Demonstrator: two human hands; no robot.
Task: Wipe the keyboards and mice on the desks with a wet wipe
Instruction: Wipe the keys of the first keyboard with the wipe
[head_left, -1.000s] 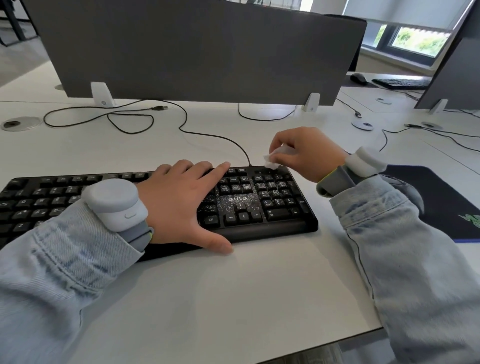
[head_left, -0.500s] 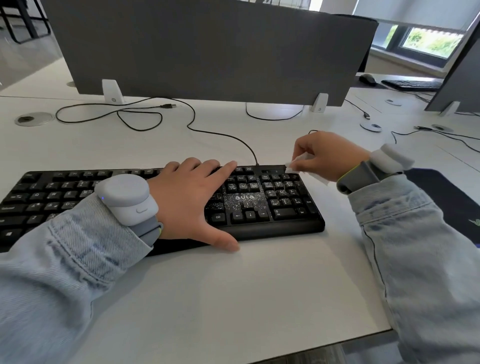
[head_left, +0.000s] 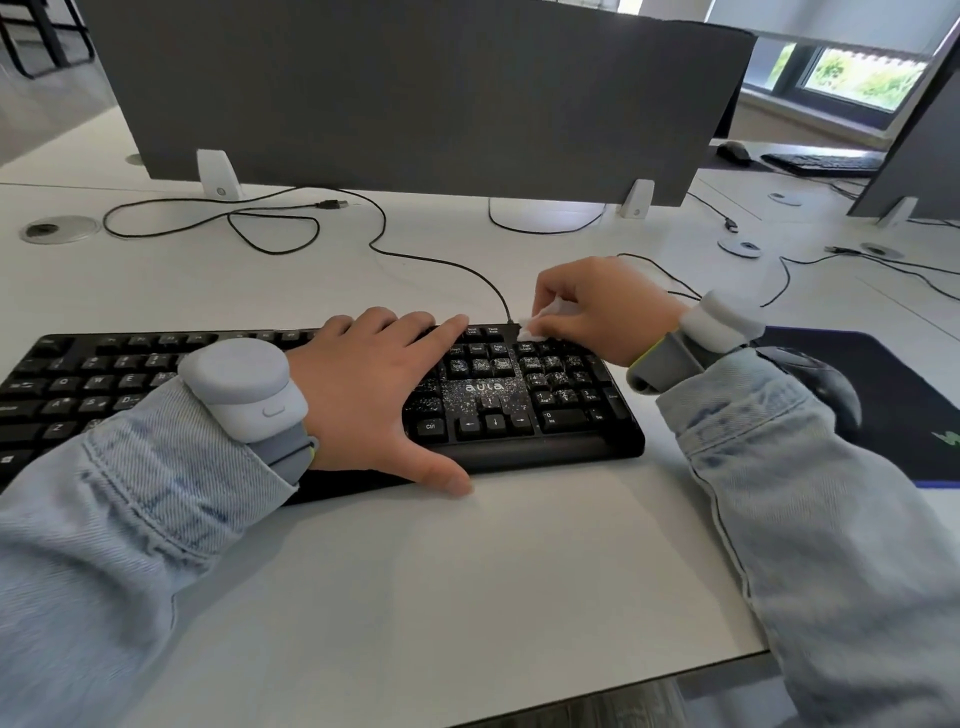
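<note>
Head view: grey divider panel (head_left: 415, 93) stands at the back of the white desk (head_left: 415, 597); loose black cables (head_left: 218, 228) lie before it. Mouse pad (head_left: 909, 395) at right, its mouse (head_left: 826, 395) partly hidden behind my right sleeve. Black keyboard (head_left: 493, 410) lies centre-left, speckled white around the "aula" mark. My left hand (head_left: 379, 395) rests flat on it, fingers straight. My right hand (head_left: 602, 312) pinches a white wet wipe (head_left: 535, 325) against the numpad's top-left corner.

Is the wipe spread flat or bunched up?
Bunched up: the right hand pinches the wipe into a small crumpled wad on the keyboard.
</note>
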